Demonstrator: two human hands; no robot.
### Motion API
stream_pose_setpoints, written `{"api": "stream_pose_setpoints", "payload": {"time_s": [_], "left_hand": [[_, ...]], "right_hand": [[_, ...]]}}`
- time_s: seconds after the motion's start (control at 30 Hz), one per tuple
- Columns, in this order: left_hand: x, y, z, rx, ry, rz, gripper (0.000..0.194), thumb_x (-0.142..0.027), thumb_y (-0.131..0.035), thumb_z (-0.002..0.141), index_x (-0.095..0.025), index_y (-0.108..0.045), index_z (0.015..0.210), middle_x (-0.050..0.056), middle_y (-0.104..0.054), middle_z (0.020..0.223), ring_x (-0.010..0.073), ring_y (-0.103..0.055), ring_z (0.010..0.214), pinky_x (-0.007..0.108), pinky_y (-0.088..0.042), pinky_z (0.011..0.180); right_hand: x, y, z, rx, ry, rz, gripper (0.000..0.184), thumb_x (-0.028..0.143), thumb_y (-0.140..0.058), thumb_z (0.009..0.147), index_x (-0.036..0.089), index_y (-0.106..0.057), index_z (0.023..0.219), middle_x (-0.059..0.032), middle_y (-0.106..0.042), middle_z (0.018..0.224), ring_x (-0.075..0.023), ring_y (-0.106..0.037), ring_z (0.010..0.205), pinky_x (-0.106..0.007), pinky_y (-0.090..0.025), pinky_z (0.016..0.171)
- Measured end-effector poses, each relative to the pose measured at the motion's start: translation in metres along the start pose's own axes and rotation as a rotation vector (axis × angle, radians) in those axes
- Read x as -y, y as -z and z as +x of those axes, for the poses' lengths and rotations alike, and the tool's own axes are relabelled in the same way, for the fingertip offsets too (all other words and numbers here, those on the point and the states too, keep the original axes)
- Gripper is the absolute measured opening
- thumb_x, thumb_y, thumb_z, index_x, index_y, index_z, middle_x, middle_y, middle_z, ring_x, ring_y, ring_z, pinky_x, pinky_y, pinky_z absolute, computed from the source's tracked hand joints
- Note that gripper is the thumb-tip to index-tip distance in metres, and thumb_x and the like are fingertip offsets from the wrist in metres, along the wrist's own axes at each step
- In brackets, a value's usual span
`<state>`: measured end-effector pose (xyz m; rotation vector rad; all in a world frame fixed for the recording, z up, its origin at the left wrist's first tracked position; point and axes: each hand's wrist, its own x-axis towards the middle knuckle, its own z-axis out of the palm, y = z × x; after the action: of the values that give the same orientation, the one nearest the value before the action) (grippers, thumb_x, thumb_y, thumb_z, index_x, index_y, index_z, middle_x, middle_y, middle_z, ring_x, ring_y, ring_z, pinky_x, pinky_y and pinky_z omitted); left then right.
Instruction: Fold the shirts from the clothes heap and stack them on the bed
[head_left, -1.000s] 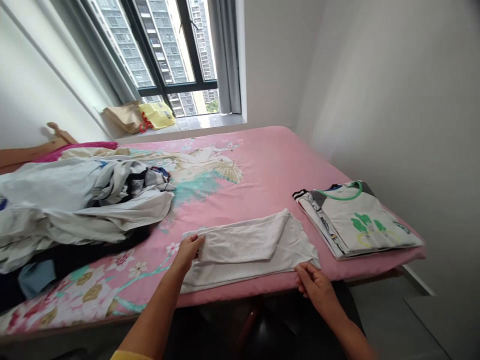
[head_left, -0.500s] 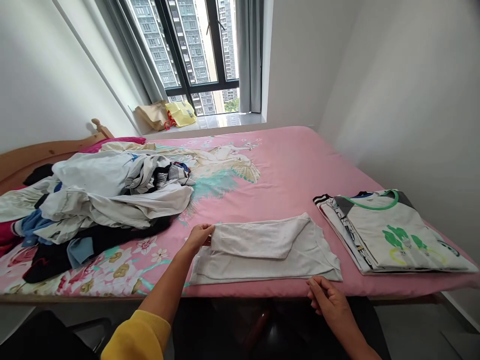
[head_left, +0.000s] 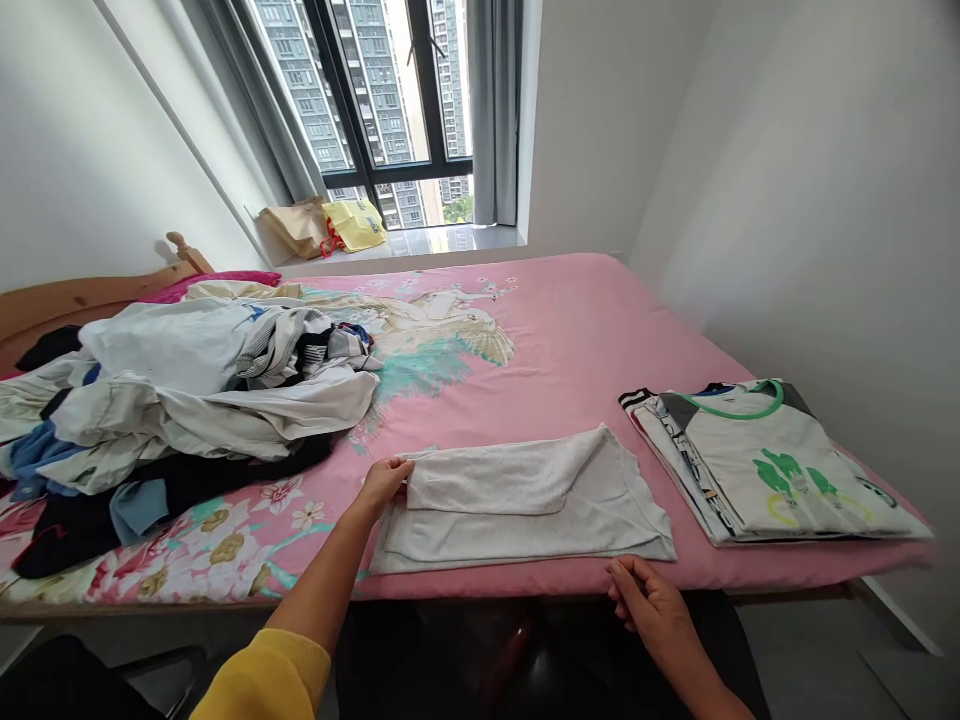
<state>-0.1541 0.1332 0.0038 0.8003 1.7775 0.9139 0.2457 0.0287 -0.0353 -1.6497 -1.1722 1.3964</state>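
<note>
A light grey garment lies flat at the bed's front edge, with a long section folded back over its upper part. My left hand pinches the left end of that folded section. Just below the garment's lower right edge is my right hand, its fingers curled together and nothing visible in them. To the right of the garment sits a stack of folded shirts; the top one is white with a green collar and a green print.
A heap of loose clothes covers the bed's left side. The pink flowered bed sheet spreads between heap and stack. Paper bag and yellow bag rest on the windowsill. A wall borders the bed on the right.
The view has shifted slightly, so most things appear a little further left. My left hand still pinches the grey garment, and my right hand keeps its place by the lower edge.
</note>
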Motion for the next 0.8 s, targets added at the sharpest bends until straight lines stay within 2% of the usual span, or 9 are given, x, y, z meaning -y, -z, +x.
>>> {"api": "stream_pose_setpoints", "payload": {"time_s": [0.27,0.5,0.63,0.8], "left_hand": [[0.011,-0.003,0.016,-0.041,-0.005,0.017,0.037,-0.044,-0.066,0.058,-0.017,-0.057,0.079,-0.007,-0.052,0.050,0.0103,-0.051,0.043,0.019,-0.036,0.042],[0.002,0.000,-0.001,-0.004,0.006,0.039,0.033,-0.048,-0.064,0.062,-0.017,-0.057,0.070,-0.003,-0.056,0.053,0.0115,-0.051,0.046,0.021,-0.037,0.042],[0.000,-0.001,-0.007,-0.025,-0.066,0.086,0.028,-0.044,-0.064,0.063,-0.018,-0.054,0.063,-0.007,-0.046,0.045,0.0089,-0.044,0.042,0.019,-0.030,0.041],[0.004,-0.002,0.000,-0.076,-0.139,0.125,0.022,-0.037,-0.061,0.064,-0.018,-0.051,0.058,-0.009,-0.041,0.042,0.0072,-0.038,0.040,0.018,-0.023,0.040]], "right_hand": [[0.011,0.000,0.008,-0.042,0.112,-0.026,0.040,0.060,-0.050,0.079,0.020,-0.055,0.079,0.0013,-0.056,0.063,-0.0123,-0.050,0.053,-0.022,-0.039,0.047],[0.001,-0.004,0.008,0.014,0.070,-0.090,0.039,0.060,-0.047,0.080,0.021,-0.054,0.082,0.0026,-0.052,0.062,-0.0131,-0.050,0.053,-0.023,-0.040,0.049],[0.003,-0.008,0.007,0.017,0.062,-0.111,0.037,0.057,-0.048,0.080,0.022,-0.055,0.083,0.0037,-0.047,0.056,-0.0137,-0.047,0.053,-0.023,-0.039,0.050],[0.023,-0.013,0.009,-0.007,0.212,-0.144,0.033,0.052,-0.048,0.082,0.021,-0.056,0.079,0.0023,-0.050,0.062,-0.0124,-0.044,0.055,-0.023,-0.037,0.053]]}}
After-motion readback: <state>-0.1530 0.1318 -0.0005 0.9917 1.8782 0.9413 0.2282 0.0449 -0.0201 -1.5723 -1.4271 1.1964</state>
